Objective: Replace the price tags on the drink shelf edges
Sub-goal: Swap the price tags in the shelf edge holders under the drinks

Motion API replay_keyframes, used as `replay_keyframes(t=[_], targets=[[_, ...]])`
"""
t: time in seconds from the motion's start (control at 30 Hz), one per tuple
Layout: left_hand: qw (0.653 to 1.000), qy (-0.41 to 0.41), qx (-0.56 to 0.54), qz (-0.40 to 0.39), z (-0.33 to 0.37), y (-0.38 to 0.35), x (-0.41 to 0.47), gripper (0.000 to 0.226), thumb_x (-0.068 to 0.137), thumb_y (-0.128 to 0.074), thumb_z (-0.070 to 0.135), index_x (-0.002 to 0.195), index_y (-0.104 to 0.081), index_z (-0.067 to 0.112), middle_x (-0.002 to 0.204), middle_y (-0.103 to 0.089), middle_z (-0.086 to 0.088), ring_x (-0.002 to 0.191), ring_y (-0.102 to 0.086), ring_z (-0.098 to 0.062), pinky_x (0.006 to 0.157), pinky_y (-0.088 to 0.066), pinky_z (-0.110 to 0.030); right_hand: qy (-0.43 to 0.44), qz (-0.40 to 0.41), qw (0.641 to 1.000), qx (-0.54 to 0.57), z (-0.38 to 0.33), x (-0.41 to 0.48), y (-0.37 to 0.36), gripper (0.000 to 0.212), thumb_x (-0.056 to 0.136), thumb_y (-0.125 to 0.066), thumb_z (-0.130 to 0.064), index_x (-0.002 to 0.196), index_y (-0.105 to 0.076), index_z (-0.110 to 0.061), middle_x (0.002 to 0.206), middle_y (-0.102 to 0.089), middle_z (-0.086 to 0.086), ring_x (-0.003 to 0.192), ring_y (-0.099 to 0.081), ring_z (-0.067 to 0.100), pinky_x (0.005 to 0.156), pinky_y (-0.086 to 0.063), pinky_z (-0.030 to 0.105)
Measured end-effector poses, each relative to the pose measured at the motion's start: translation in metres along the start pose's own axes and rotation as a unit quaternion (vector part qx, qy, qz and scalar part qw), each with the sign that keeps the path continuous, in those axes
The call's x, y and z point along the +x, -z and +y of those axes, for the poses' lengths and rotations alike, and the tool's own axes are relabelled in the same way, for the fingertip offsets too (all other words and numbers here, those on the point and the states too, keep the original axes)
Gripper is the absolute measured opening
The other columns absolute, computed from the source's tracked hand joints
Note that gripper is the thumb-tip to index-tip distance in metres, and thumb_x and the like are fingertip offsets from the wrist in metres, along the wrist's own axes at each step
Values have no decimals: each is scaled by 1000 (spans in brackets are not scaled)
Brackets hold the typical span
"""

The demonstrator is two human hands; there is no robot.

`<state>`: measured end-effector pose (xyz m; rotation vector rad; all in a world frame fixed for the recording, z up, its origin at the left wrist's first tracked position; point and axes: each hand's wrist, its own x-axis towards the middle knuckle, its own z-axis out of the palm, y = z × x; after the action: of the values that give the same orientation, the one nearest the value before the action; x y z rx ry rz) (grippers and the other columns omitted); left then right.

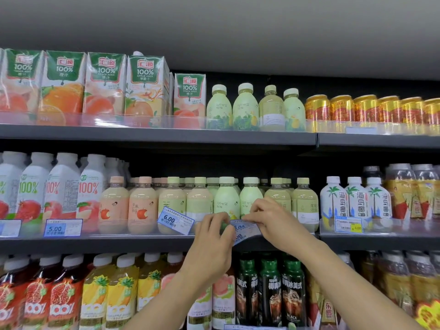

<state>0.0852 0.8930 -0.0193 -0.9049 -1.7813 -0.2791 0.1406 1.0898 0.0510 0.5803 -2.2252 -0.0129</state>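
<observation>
Both my hands are raised to the front edge of the middle drink shelf (pixel 95 241). Between them is a blue and white price tag (pixel 244 231), bent, with part of a printed price showing. My left hand (pixel 210 244) pinches the tag's left end. My right hand (pixel 269 222) pinches its right end, fingers curled over the top edge in front of pale green bottles (pixel 226 198). A tilted tag reading 6.00 (pixel 175 220) sits just left of my left hand, behind the clear rail.
More tags sit on the same rail: one reading 5.00 (pixel 63 227) at left and a 4.00 tag (pixel 348 225) at right under coconut drink bottles (pixel 354 198). Juice cartons (pixel 104 84) and gold cans (pixel 366 108) fill the top shelf; dark coffee bottles (pixel 270 289) stand below.
</observation>
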Motion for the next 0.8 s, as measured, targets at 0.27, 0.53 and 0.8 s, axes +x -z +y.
replay_keyframes(t=[0.27,0.53,0.8], targets=[[997,-39,62,-21,-5,0,2,4,98,-50,24,97,-50,20,145,-46,9,111,-45,-29,86,-35,-42,-130,25,990,44,20,-4,18,40,96,-47,-5,128,-62,-23,110,-62,-10,105,-54,12,87,-50,32],[997,-27,65,-21,5,0,5,9,100,-46,24,100,-52,17,138,-51,2,114,-46,-29,90,-34,-42,-174,-121,975,61,23,-3,23,34,93,-46,-13,118,-66,-25,112,-69,-7,98,-63,12,86,-54,33],[1000,-16,26,-2,17,4,13,17,103,-40,24,101,-55,14,124,-54,3,111,-47,-25,92,-36,-37,-233,-2,960,158,39,-3,48,14,92,-66,-24,100,-76,-29,87,-71,-16,73,-62,10,76,-51,31]])
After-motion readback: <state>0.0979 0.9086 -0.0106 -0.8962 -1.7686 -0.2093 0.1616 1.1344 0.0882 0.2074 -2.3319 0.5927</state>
